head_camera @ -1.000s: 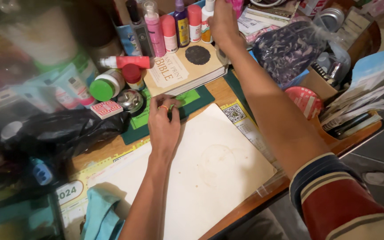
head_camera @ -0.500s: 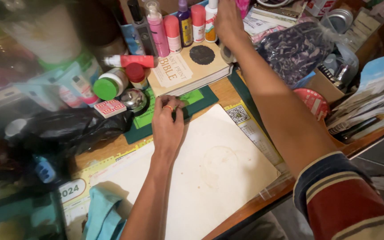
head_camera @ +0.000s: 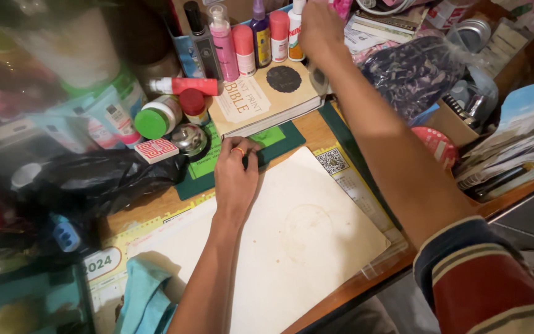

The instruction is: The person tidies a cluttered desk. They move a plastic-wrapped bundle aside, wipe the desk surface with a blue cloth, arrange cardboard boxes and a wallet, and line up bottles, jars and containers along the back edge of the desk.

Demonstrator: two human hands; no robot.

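My left hand [head_camera: 236, 173] rests knuckles-up on the near edge of a green cutting mat [head_camera: 276, 137], at the top of a large cream sheet of paper [head_camera: 304, 241]. Its fingers are curled under, and anything inside them is hidden. A tan book [head_camera: 261, 102] with a dark round patch lies just beyond it. My right hand [head_camera: 319, 28] reaches far back to a row of small bottles [head_camera: 261, 37]. Only the back of that hand shows; its fingers are hidden.
A green-lidded jar [head_camera: 152, 120], a red-capped tube [head_camera: 183, 85] and a small metal bell [head_camera: 190, 139] crowd the left beside a black plastic bag [head_camera: 100, 179]. A dark patterned bag [head_camera: 415, 74] and a box of papers [head_camera: 502, 154] fill the right. A blue cloth [head_camera: 146, 297] lies near the desk's front edge.
My left hand has stayed at the mat's edge with small finger shifts. The right hand stays stretched toward the bottles at the back, and the view has drifted slightly.
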